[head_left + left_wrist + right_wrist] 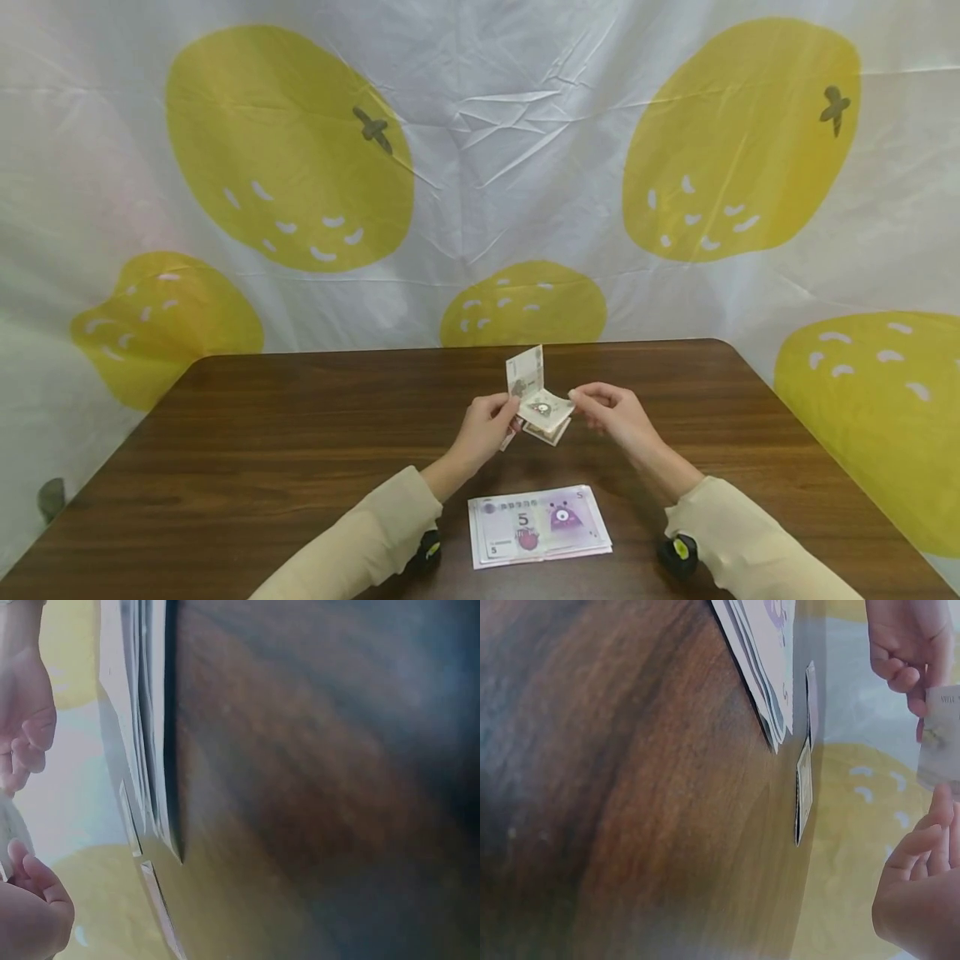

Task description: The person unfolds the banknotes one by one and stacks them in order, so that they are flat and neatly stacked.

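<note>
A pale play banknote is creased, its left part standing upright and its right part tilted toward me. My left hand pinches it near the crease, thumb in front. With thumb and forefinger, my right hand pinches its right edge. In the right wrist view the banknote spans both hands, above the table. Below the hands lie two small folded notes: a tan one and a pinkish one, largely hidden by the left hand. Closer to me is a stack of play banknotes, topped by a purple 5.
The dark wooden table reaches back to a white cloth with yellow fruit prints. Black wrist devices with yellow marks sit at both sleeves. The stack rises slightly off the tabletop in the right wrist view.
</note>
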Tool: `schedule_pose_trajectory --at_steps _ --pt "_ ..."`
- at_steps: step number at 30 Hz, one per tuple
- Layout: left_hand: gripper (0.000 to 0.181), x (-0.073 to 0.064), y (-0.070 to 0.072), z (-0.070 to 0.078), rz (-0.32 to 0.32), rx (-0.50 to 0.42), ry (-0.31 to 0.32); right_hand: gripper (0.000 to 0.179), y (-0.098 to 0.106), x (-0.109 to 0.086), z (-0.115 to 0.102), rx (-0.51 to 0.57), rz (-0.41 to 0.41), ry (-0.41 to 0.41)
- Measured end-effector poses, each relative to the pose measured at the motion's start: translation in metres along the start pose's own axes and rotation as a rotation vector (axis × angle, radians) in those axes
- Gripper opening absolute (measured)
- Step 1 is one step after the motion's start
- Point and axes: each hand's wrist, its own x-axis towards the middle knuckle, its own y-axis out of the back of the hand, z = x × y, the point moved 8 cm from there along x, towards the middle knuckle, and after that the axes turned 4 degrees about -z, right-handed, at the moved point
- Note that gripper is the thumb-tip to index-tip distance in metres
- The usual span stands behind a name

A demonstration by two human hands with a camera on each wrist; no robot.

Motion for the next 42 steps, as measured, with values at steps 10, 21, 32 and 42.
schedule_pose_trajectory --at_steps 10,21,32,42 --pt "0.024 -0.011 -0.002 0.022 -0.016 -0.122 0.054 0.037 -0.008 -0.003 0.0 0.024 -0.095 -0.017" --pt "0.025 -0.011 -0.001 0.023 0.014 -0.174 0.077 0.03 -0.013 -0.009 0.004 0.041 -0.149 -0.011" --pt "0.02 -0.015 0.007 0.02 0.026 -0.172 0.129 0.023 -0.005 -0.009 0.0 -0.032 -0.126 0.065" --pt "0.054 -0.015 0.011 0.021 -0.104 -0.141 0.008 0.021 -0.006 -0.011 -0.003 -0.084 -0.175 0.09"
